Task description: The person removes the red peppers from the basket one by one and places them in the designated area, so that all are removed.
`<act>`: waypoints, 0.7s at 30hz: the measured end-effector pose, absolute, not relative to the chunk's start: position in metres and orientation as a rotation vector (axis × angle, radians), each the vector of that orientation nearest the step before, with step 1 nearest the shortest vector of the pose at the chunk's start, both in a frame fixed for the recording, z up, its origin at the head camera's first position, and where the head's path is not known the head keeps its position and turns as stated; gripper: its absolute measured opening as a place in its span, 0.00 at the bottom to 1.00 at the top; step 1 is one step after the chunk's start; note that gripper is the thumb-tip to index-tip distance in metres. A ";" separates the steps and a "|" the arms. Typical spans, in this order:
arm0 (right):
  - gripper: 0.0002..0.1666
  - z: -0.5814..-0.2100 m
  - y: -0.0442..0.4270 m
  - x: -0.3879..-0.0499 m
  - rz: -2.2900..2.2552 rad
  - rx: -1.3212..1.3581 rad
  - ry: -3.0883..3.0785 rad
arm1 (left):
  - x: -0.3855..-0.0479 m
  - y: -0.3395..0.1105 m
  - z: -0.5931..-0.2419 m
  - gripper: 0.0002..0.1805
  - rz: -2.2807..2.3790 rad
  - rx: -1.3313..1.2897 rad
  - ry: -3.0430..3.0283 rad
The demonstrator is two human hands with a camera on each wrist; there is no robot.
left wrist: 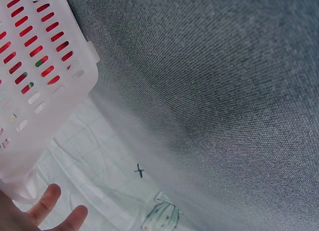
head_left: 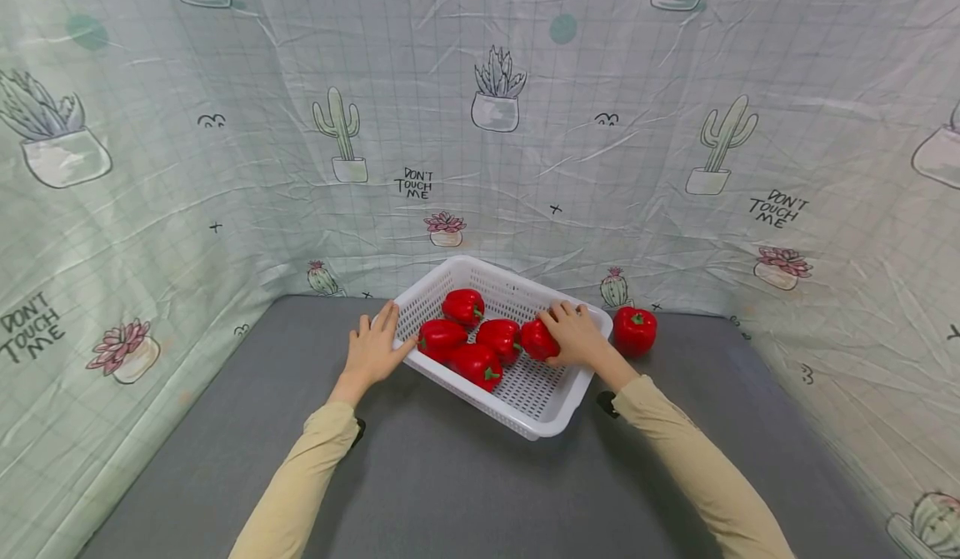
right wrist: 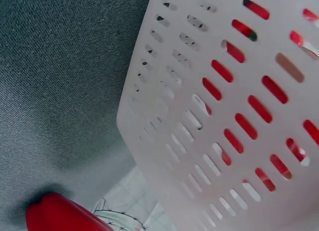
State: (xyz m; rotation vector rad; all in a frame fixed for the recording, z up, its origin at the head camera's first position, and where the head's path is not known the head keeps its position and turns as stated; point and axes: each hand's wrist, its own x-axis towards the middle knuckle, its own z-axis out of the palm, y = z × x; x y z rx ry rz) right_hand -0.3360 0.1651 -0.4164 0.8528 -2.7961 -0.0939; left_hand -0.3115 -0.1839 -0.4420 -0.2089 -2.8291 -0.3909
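A white perforated plastic basket [head_left: 566, 396] sits at an angle on the table, with several red bell peppers [head_left: 441, 338] inside. My left hand [head_left: 371, 349] rests on the basket's left end, its fingers spread along the rim. In the left wrist view, fingertips [left wrist: 47, 203] show beyond the basket's corner. My right hand [head_left: 576, 336] reaches over the right end and holds a red bell pepper [head_left: 537, 341] inside the basket, fingers curled over it. Basket walls hide most of that hand's work in the right wrist view.
One more red bell pepper [head_left: 634, 331] stands on the table just right of the basket, near my right wrist. The grey tabletop [head_left: 457, 492] runs back to a cloth backdrop [head_left: 525, 176] printed with cacti, which also encloses both sides.
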 end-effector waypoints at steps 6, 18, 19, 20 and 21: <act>0.48 -0.410 0.165 -0.330 -0.055 0.846 -2.773 | -0.312 -0.184 -0.442 0.39 -0.380 -0.205 -2.824; 0.53 -0.394 0.167 -0.317 0.073 0.863 -2.747 | -0.312 -0.185 -0.443 0.40 -0.381 -0.209 -2.828; 0.54 -0.393 0.168 -0.316 0.076 0.864 -2.740 | -0.312 -0.185 -0.443 0.40 -0.383 -0.208 -2.827; 0.55 -0.393 0.169 -0.315 0.083 0.859 -2.737 | -0.312 -0.185 -0.443 0.40 -0.387 -0.207 -2.826; 0.56 -0.392 0.170 -0.314 0.090 0.854 -2.734 | -0.312 -0.185 -0.443 0.40 -0.387 -0.208 -2.825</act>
